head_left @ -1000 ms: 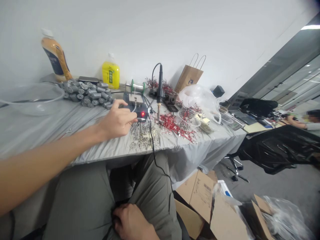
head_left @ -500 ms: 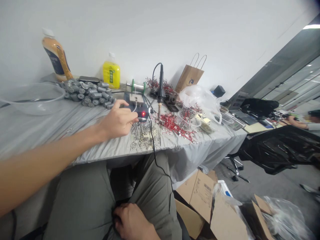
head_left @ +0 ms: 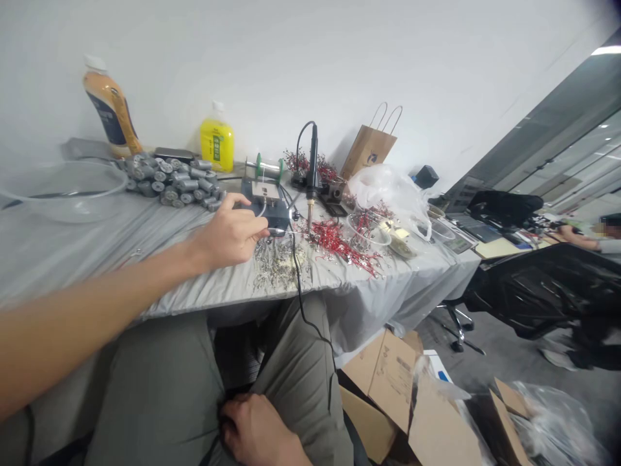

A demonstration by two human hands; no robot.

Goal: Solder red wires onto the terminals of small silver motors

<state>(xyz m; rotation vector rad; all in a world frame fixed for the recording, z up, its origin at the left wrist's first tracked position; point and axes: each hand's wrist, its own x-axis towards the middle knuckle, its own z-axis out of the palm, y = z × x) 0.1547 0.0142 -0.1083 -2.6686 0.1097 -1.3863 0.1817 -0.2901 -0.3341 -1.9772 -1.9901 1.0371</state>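
Observation:
My left hand (head_left: 235, 233) is closed in a pinch on a thin silvery metal piece (head_left: 279, 231), too small to name surely. The piece points right, toward the tip of an upright soldering iron (head_left: 311, 184); whether they touch I cannot tell. Behind my fingers sits a dark feeder box (head_left: 275, 213) with a green-flanged solder spool (head_left: 269, 169) above it. Red wires with metal ends (head_left: 339, 243) lie in a heap right of the iron tip. My right hand (head_left: 257, 427) rests curled on my lap, its fingertips hidden.
Silver motors (head_left: 169, 181) are piled at left beside a clear plastic bowl (head_left: 63, 194). A yellow bottle (head_left: 217, 142), a paper bag (head_left: 369, 149) and a plastic bag (head_left: 388, 194) stand behind. A black cable (head_left: 299, 291) hangs over the table edge. Cardboard boxes (head_left: 388, 375) are at lower right.
The red light on the feeder box has gone out. Both my hands stay almost where they were. At far right, a person's foot has come into view under the chair.

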